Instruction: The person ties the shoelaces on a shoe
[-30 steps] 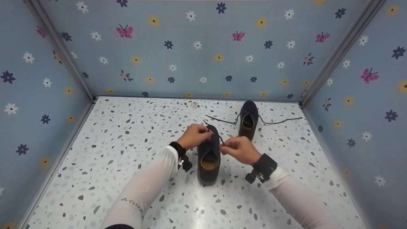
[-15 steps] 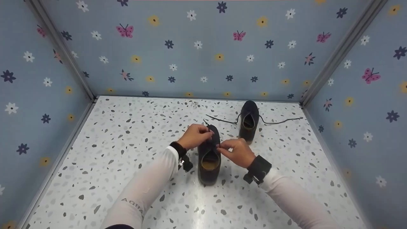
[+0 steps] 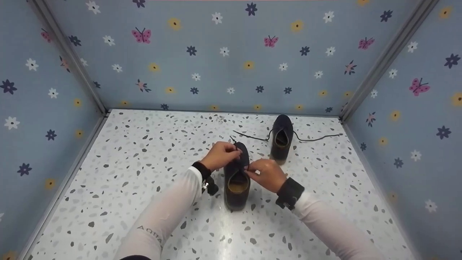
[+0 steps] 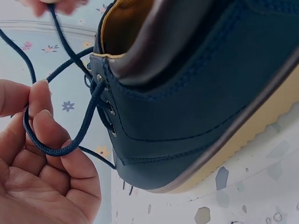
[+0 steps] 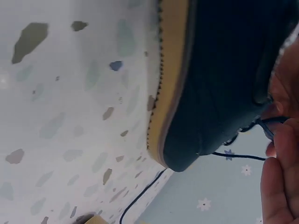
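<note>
A dark blue lace-up shoe [image 3: 236, 202] stands upright on the speckled floor, toe toward the back panel. At its left side my left hand [image 3: 219, 156] grips a blue shoelace [image 4: 85, 128], which loops round its curled fingers in the left wrist view. Close to the tongue, on the right, my right hand [image 3: 267, 175] pinches another stretch of lace. Its fingers [image 4: 58, 5] appear blurred at the top of the left wrist view. In the right wrist view, lace [image 5: 278, 119] runs between the eyelets and the fingers, and the exact grip is partly hidden.
The matching shoe [image 3: 282, 146] stands behind and to the right, with its laces [image 3: 317, 139] spread out to both sides. Blue flowered panels [image 3: 223, 54] enclose the white speckled floor [image 3: 151, 151] at the back, left and right.
My right hand has moved left and slightly toward me, bringing its lace in closer to the shoe's opening. The left hand and both shoes have stayed in place.
</note>
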Demonstrator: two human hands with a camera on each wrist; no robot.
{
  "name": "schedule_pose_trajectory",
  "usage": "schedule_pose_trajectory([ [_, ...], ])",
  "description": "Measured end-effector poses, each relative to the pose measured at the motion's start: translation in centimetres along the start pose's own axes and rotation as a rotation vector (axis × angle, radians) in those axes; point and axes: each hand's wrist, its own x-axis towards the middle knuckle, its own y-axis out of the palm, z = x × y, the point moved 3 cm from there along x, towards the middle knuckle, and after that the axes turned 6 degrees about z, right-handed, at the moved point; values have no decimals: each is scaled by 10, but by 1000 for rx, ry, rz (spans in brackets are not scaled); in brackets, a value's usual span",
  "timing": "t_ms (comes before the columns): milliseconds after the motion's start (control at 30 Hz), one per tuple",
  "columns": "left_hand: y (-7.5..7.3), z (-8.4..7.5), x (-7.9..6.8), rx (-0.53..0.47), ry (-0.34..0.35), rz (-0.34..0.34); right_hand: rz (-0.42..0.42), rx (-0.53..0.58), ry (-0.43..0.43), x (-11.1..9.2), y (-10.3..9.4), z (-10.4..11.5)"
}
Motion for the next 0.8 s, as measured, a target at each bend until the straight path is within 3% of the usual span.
schedule_pose_trajectory([
  [367, -1, 3, -3, -37, -9, 13, 45, -148, 98, 6, 13, -1],
  [800, -6, 14, -10, -26, -68, 41, 123, -50, 165, 9, 16, -3],
])
